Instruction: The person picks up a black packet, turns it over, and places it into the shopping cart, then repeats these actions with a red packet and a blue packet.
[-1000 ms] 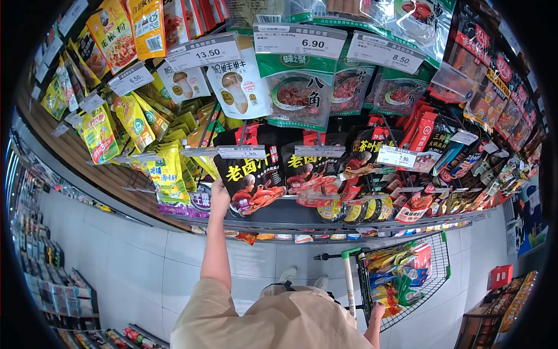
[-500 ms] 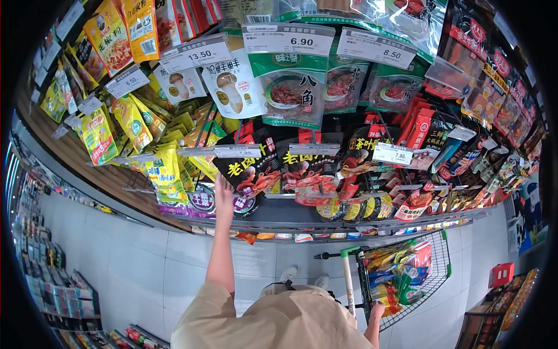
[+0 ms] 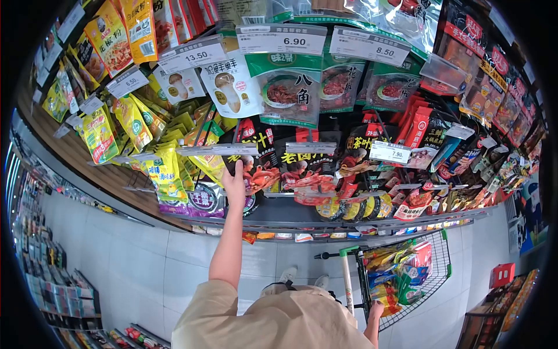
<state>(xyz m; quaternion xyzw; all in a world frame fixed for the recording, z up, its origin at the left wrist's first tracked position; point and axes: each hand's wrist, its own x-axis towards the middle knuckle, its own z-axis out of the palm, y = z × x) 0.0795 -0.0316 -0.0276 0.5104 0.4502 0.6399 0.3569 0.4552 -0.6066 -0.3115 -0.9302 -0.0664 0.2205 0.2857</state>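
Note:
My left hand (image 3: pixel 233 182) reaches up to the lower shelf, its thumb over the front of a black seasoning packet (image 3: pixel 260 166) and its other fingers partly hidden. The packet hangs at the left of a row, with a similar black packet (image 3: pixel 307 168) beside it. Yellow seasoning bags (image 3: pixel 167 171) hang to the left of this hand. At lower right, my right hand (image 3: pixel 376 309) is closed at the near edge of a wire shopping cart (image 3: pixel 439 273). Colourful packaged goods (image 3: pixel 395 273) lie in the cart.
Price tags (image 3: pixel 281 39) run along the racks, above green-and-clear spice bags (image 3: pixel 290 90). Round yellow-lidded packs (image 3: pixel 351 209) stand on the bottom shelf (image 3: pixel 285 218). Other shelving (image 3: pixel 61 291) lies behind at left, and a display stand (image 3: pixel 494 308) at right.
My left hand has moved slightly right and up, onto the black packet, which has shifted and tilted a little. My right hand and the cart stay in place.

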